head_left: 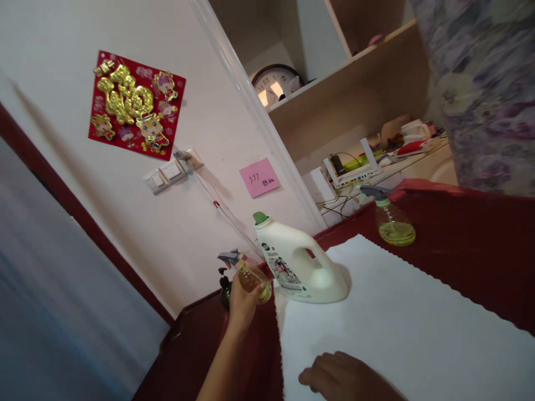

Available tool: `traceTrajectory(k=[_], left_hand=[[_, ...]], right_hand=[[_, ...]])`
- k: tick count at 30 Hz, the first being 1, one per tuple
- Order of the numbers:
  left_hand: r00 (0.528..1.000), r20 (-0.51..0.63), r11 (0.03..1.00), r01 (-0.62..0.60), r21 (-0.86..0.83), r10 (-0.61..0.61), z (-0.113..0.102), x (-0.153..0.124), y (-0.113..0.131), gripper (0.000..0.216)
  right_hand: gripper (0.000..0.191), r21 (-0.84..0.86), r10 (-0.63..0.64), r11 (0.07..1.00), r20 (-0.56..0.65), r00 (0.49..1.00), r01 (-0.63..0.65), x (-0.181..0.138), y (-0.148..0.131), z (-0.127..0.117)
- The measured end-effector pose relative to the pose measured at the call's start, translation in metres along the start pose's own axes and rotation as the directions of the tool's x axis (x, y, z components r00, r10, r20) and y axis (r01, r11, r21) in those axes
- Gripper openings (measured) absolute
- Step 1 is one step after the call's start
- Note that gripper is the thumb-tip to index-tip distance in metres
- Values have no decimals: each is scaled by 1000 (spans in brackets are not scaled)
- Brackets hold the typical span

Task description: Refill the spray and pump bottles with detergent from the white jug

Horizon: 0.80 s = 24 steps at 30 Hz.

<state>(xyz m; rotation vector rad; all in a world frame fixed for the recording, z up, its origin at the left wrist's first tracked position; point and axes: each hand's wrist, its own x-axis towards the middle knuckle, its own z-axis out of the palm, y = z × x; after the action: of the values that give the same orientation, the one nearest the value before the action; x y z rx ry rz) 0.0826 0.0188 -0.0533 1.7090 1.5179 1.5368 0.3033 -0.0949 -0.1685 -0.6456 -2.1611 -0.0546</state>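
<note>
My left hand (246, 298) is wrapped round a clear spray bottle (252, 278) with yellowish liquid and a grey trigger head, at the left edge of the white mat (401, 317). Just behind it stands a dark pump bottle (224, 288), partly hidden. Right beside the held bottle, a big white detergent jug (320, 281) with a handle, label and green spout stands on the mat. My right hand (345, 377) is low in the picture, over the mat, its fingers curled together with nothing visible in them. A second spray bottle (395, 227) stands beyond the mat's far edge.
Dark red cloth (472, 239) covers the table around the mat. Behind are shelves with a clock (276, 83) and a white router (355, 175) with cables. The wall carries a pink note (261, 177), switches (167, 175) and a red decoration (136, 106). Curtains hang at both sides.
</note>
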Motion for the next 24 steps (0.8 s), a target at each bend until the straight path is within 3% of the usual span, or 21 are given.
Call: traceTrajectory(k=[4, 8, 12, 17, 21, 24], left_hand=[[999, 47, 999, 29, -29, -27, -14, -32, 37, 63], [982, 183, 988, 76, -134, -51, -14, -69, 82, 64], [942, 333, 961, 116, -251, -26, 2, -100, 103, 77], [922, 380, 961, 40, -275, 70, 23, -127, 92, 81], [895, 423, 982, -76, -171, 143, 31, -137, 85, 74], [900, 420, 986, -55, -156, 116, 33, -139, 84, 75]], right_hand=[[53, 154, 231, 956, 139, 963, -252, 10, -2, -29], [79, 322, 489, 772, 252, 836, -548, 18, -9, -62], [94, 494, 604, 582, 270, 750, -646, 19, -11, -75], [107, 655, 529, 520, 257, 809, -548, 16, -3, -68], [99, 725, 486, 521, 182, 855, -451, 16, 0, -63], [92, 723, 487, 539, 151, 860, -433, 17, 0, -64]])
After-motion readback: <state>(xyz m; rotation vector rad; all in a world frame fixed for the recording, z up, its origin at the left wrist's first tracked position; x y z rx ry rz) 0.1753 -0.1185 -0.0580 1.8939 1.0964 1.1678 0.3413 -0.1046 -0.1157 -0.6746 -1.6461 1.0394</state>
